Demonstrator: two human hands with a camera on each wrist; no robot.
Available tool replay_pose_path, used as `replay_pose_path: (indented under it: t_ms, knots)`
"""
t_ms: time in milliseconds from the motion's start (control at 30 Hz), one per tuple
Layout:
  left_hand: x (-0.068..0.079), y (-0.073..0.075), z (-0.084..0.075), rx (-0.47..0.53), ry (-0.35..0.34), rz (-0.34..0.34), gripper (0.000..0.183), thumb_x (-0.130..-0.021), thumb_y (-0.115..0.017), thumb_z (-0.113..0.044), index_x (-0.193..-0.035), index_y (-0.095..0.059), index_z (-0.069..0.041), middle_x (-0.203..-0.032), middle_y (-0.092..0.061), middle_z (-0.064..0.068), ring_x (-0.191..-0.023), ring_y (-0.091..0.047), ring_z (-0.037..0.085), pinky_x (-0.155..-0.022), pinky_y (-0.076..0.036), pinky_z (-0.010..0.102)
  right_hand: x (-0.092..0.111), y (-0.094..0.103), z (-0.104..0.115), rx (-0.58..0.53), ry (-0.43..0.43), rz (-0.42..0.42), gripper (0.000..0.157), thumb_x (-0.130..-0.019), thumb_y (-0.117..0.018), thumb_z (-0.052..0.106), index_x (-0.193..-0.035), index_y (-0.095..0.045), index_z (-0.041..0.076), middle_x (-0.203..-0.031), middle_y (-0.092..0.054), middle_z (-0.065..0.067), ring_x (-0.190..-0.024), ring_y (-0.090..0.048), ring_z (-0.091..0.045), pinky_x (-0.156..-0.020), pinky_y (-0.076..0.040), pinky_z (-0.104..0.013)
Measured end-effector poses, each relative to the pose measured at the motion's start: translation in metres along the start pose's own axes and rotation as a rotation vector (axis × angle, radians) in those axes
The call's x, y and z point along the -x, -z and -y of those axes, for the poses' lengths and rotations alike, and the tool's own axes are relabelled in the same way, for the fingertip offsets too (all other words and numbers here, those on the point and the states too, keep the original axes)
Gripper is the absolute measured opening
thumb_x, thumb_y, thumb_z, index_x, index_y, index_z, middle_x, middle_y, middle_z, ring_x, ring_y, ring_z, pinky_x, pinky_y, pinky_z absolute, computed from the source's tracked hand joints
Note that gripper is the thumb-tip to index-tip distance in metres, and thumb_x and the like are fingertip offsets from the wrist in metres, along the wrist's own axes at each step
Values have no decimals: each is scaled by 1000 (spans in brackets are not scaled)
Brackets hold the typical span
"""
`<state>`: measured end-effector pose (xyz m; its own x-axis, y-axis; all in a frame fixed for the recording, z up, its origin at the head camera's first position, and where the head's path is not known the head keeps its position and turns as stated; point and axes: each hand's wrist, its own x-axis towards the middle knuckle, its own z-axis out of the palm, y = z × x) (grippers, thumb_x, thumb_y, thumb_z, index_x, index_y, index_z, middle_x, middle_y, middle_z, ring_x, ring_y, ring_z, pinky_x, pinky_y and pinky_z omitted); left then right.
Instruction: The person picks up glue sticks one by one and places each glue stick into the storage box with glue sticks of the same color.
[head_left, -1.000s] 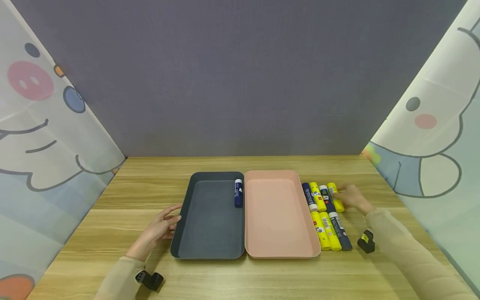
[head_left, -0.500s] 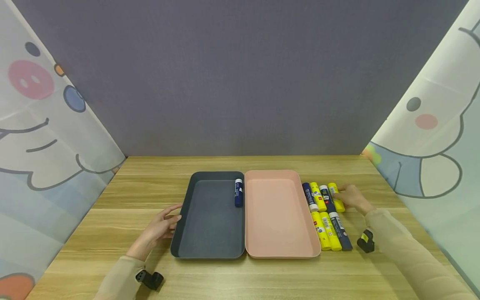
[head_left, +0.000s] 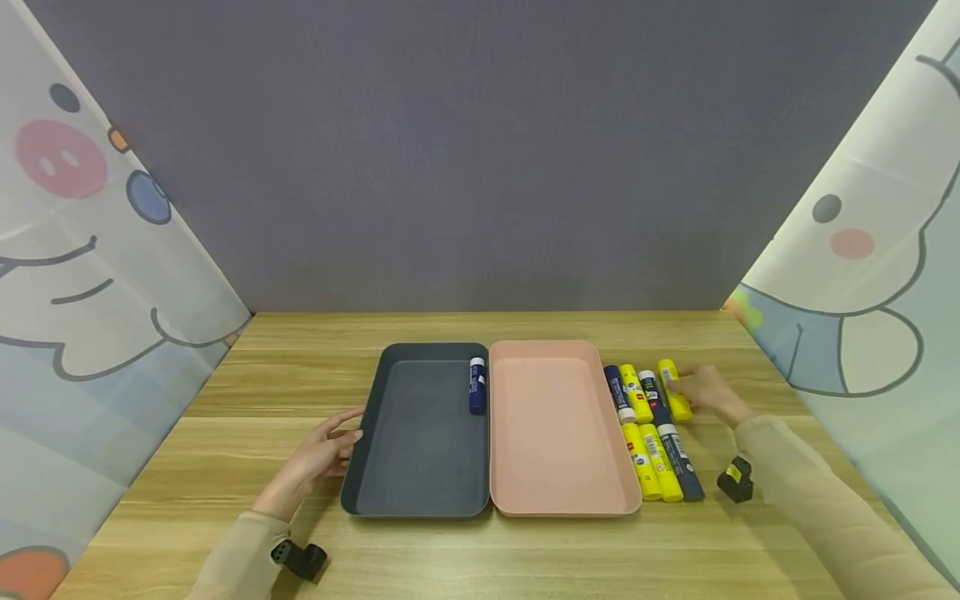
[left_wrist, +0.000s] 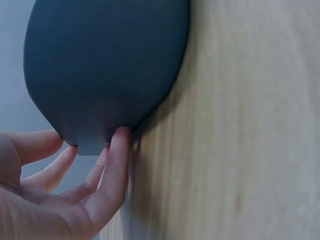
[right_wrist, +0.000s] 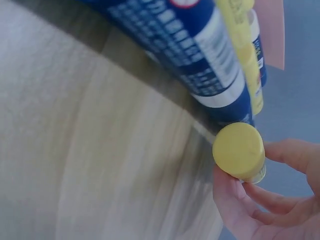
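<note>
My right hand (head_left: 708, 390) pinches a yellow glue stick (head_left: 677, 395) at the far end of the row on the right; in the right wrist view its round yellow end (right_wrist: 238, 150) faces the camera, between thumb and fingers. Left of it lie a navy glue stick (head_left: 654, 398), a yellow one (head_left: 636, 395) and another navy one (head_left: 619, 395). My left hand (head_left: 317, 454) touches the left wall of the dark grey tray (head_left: 362, 450), its fingertips spread against the outside in the left wrist view. Inside that tray, a navy glue stick (head_left: 477, 387) lies along the right wall.
A pink tray (head_left: 566, 442) stands against the grey tray's right side. Nearer the front, two yellow glue sticks (head_left: 651, 467) and a navy one (head_left: 682, 465) lie beside it on the wooden table (head_left: 570, 558). A grey panel (head_left: 480, 167) rises behind the table.
My right hand and the yellow glue stick have shifted slightly away from me, and a gap shows between it and the neighbouring navy one. My left hand stays put.
</note>
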<state>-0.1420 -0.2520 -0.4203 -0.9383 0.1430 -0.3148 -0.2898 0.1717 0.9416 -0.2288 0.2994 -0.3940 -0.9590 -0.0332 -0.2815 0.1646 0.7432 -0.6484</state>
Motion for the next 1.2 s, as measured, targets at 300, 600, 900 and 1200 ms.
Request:
replay_pose_path:
  t_ms: [300, 600, 900, 1200]
  knots:
    - [-1, 1, 3, -20, -6, -34, 54, -91, -49, -16, -138, -25, -4, -104, -55, 13, -67, -59, 12, -62, -49, 34, 0, 2, 11, -15, 33, 9, 57, -88, -49, 16, -120, -30, -26, -107, -48, -36, -79, -58, -22, -65, -51, -34]
    - [-1, 1, 2, -30, -2, -47, 53, -91, -48, -15, -138, -25, -4, -109, -52, 17, -68, -58, 14, -64, -49, 36, 4, 2, 36, -56, -15, 10, 58, -87, -49, 17, -125, -30, -21, -110, -49, -34, -82, -59, -24, -71, -50, -36]
    - [-1, 0, 0, -18, 7, -42, 52, -92, -47, -13, -138, -25, -5, -102, -54, 12, -65, -55, 11, -64, -48, 35, 7, 0, 54, -96, 25, 69, 59, -88, -48, 19, -128, -26, -19, -109, -50, -32, -85, -56, -24, -75, -49, -38]
    - [-1, 2, 3, -32, -5, -22, 57, -89, -52, -20, -138, -26, -6, -102, -53, 8, -66, -55, 10, -65, -49, 35, 5, -7, 70, -115, 23, 105, 59, -90, -46, 20, -130, -25, -18, -120, -41, -34, -103, -48, -37, -82, -44, -42]
